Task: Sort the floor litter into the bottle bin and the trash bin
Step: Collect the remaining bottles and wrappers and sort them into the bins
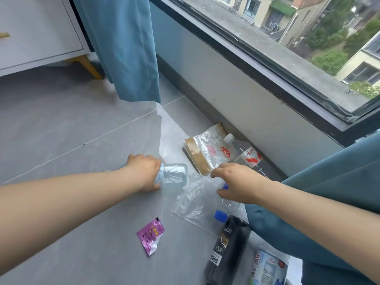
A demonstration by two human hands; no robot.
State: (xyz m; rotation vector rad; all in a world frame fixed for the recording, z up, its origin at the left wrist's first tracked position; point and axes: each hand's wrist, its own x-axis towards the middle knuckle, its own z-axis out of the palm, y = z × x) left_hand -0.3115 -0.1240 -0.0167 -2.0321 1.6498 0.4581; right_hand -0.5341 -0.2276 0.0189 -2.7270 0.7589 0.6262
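Gripping a clear bottle (174, 174) on the floor (61, 130) with the left hand (144, 171); right hand (234, 182), at 3 o'clock, pinching a plastic bag (197, 204).

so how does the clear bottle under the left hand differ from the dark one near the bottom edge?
The clear bottle looks see-through with no label in view; the dark bottle is near-black with a printed label. The left hand grips the clear one; nothing touches the dark one, whose blue cap shows. Both lie on the floor.

Open floor tiles (61, 124) left; right side jammed: teal curtain (320, 194), plastic bag (197, 204), dark bottle (228, 251), wall (226, 95) behind.
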